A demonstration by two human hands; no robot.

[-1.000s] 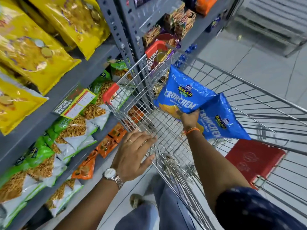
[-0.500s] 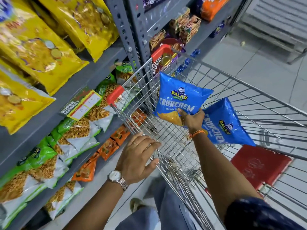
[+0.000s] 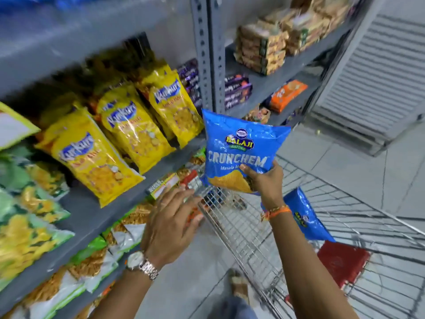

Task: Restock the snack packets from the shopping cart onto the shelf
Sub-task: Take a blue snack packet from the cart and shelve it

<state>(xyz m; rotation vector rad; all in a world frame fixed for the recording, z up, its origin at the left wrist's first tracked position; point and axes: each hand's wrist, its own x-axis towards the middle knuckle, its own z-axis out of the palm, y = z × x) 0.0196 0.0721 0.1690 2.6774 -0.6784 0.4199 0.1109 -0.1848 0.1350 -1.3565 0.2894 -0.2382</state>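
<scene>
packet [image 3: 239,148] of blue crisps rises above the cart [image 3: 358,229], pinched at its lower edge in my right hand [image 3: 264,178]; left hand [image 3: 171,222], fingers spread, hovers near the shelf [image 3: 92,217]. best slotted upright, label outward.

shelf [image 3: 96,217] left, cart [image 3: 379,229] right

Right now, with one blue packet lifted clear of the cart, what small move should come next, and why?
Probably carry the blue Crunchem packet up and left toward the shelf. The right hand grips its lower edge, already above the cart rim; the left hand is open. A second blue packet remains lower, behind the right wrist.
</scene>
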